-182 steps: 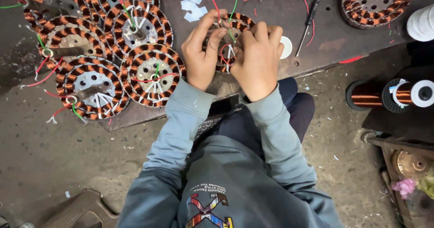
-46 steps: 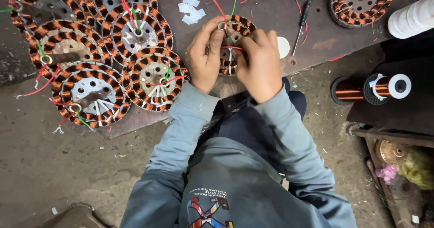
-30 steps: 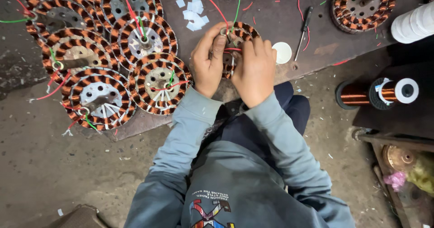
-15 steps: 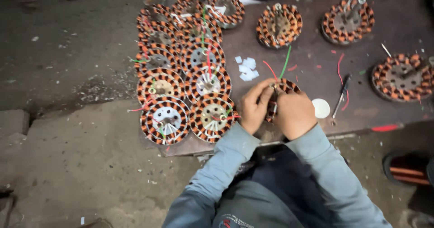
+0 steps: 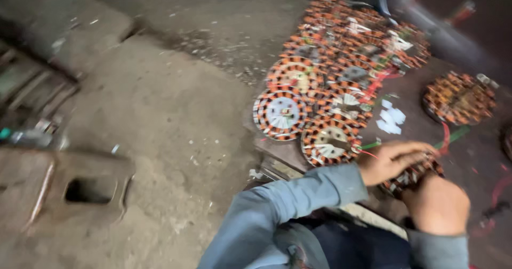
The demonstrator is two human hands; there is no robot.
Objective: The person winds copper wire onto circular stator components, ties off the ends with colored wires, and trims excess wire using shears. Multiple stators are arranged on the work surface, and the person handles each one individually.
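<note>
My left hand (image 5: 392,159) and my right hand (image 5: 437,205) are both closed around a round stator wound with copper wire (image 5: 413,175), held at the near edge of a dark work board (image 5: 480,146). The stator is mostly hidden between the hands. Green and red lead wires (image 5: 450,136) run from it across the board. The view is blurred by motion.
A pile of several orange-and-copper wound stators (image 5: 330,87) lies on the board left of my hands, with one more (image 5: 460,98) at the far right. White paper scraps (image 5: 391,118) sit between them. A dusty concrete floor (image 5: 160,109) fills the left; a block with a square hole (image 5: 88,191) lies there.
The camera has swung far to the left and down, bringing the floor into view and blurring the scene. Both hands stay on the same stator at the board's edge.
</note>
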